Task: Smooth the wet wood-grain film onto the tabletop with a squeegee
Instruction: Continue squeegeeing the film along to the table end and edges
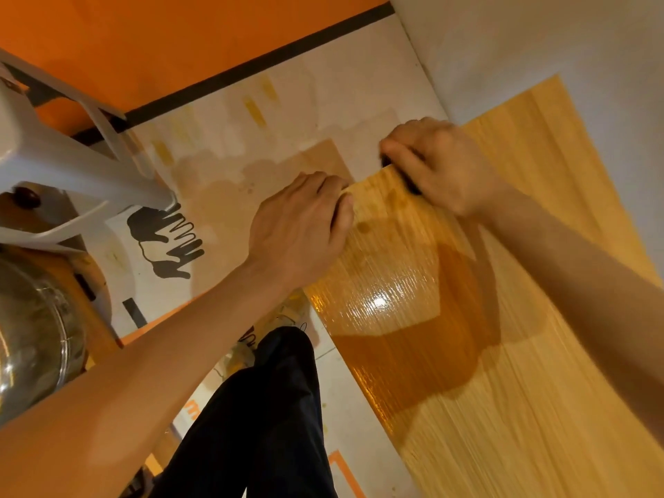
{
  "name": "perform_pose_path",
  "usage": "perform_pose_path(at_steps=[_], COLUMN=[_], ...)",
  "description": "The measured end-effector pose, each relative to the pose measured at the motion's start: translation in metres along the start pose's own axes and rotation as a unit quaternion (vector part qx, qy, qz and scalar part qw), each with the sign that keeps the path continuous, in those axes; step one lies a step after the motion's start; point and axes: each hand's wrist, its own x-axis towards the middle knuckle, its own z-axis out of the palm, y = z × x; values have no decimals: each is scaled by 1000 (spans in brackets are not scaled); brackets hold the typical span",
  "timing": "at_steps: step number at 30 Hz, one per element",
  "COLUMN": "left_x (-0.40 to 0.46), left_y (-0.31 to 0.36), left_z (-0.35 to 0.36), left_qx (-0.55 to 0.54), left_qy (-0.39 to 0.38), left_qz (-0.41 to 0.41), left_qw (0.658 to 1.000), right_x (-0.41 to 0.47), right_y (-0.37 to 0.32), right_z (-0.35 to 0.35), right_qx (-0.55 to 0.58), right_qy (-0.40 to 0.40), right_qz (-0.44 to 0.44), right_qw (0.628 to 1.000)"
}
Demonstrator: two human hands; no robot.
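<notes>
The yellow wood-grain film [503, 354] covers the right half of the view and shines wet near its left edge. My right hand [442, 163] grips a dark squeegee [406, 177], pressed on the film at its far corner; most of the tool is hidden under the hand. My left hand [305, 224] rests at the film's left edge just beside that corner, fingers curled and pinching the edge. The bare white tabletop [539, 41] shows beyond the film.
A white plastic chair [72, 156] stands at the left, with a shiny metal bowl [32, 336] below it. My dark trouser leg [266, 418] is under the table edge. The floor [222, 48] is orange and white with black marks.
</notes>
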Motion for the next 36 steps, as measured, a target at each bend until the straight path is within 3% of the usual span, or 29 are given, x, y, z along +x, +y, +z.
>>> perform_pose_path(at_steps=[2,4,6,9,12,14,18,20,22,26,29,31,33,36], left_x=[0,0,1,1,1,2,3,4,4,2,2,3,3,4], left_y=[1,1,0,0,0,-1,-2,-4,-4,-5,-6,-6,-6,-6], left_z=[0,0,1,1,1,3,5,6,6,5,6,7,8,9], left_qx=[6,8,9,-5,-15,-14,-8,3,5,0,-2,-9,-17,-8], left_qy=[8,13,18,14,13,15,30,34,35,46,52,54,55,61], left_qz=[2,4,6,4,-4,-2,5,8,7,13,15,14,14,6], left_qw=[1000,1000,1000,1000,1000,1000,1000,999,999,999,999,998,998,998], right_x=[3,3,5,0,-20,-30,-42,-38,-32,-46,-54,-56,-57,-52], right_y=[36,63,59,3,-43,-28,32,29,-5,-79,-58,-23,9,4], right_z=[-19,-38,-33,2,30,25,2,2,16,56,47,33,18,20], right_qx=[-16,-45,-46,11,53,53,64,74,109,93,74,60,72,82], right_qy=[14,42,72,119,86,70,165,212,223,164,121,139,176,224], right_qz=[72,200,262,203,63,38,210,298,311,135,75,121,223,337], right_qw=[997,978,961,972,993,995,962,928,917,973,987,981,956,911])
